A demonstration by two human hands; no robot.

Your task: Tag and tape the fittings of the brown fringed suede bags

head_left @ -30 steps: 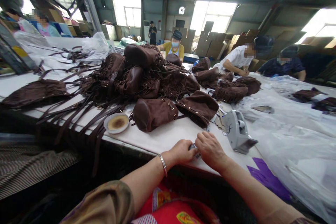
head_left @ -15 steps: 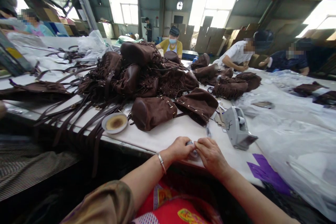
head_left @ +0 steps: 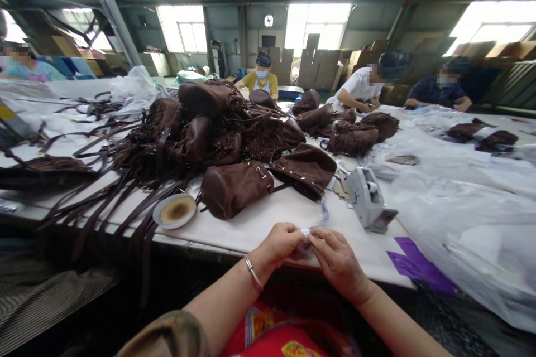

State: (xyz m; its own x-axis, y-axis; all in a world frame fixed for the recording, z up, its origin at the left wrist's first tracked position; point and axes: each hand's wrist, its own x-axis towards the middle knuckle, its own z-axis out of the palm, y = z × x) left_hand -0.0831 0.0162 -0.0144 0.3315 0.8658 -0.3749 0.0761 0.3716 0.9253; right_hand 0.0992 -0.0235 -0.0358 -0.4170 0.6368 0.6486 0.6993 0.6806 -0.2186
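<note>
Close to the table's front edge, my left hand (head_left: 280, 244) and my right hand (head_left: 338, 256) meet, their fingers closed together. A small whitish, partly clear piece (head_left: 305, 232) shows between the fingertips; it looks like thin plastic, but most of it is hidden. Just beyond my hands lie two brown drawstring bags (head_left: 237, 187), one on its side and the other (head_left: 305, 170) flattened, with metal eyelets. A grey tape dispenser (head_left: 369, 201) stands to the right of my right hand.
Several fringed brown bags (head_left: 201, 139) are heaped behind, their straps hanging over the table edge. A white dish (head_left: 158, 213) with yellowish contents is at left. Clear plastic bags (head_left: 460, 201) and a purple piece (head_left: 419, 268) lie at right. Several people work across the white table (head_left: 243, 234).
The view has shifted slightly, moving the scene left. My hands stay together at the table's edge; the piece between them now shows whiter, where a greyish, clear part showed before.
</note>
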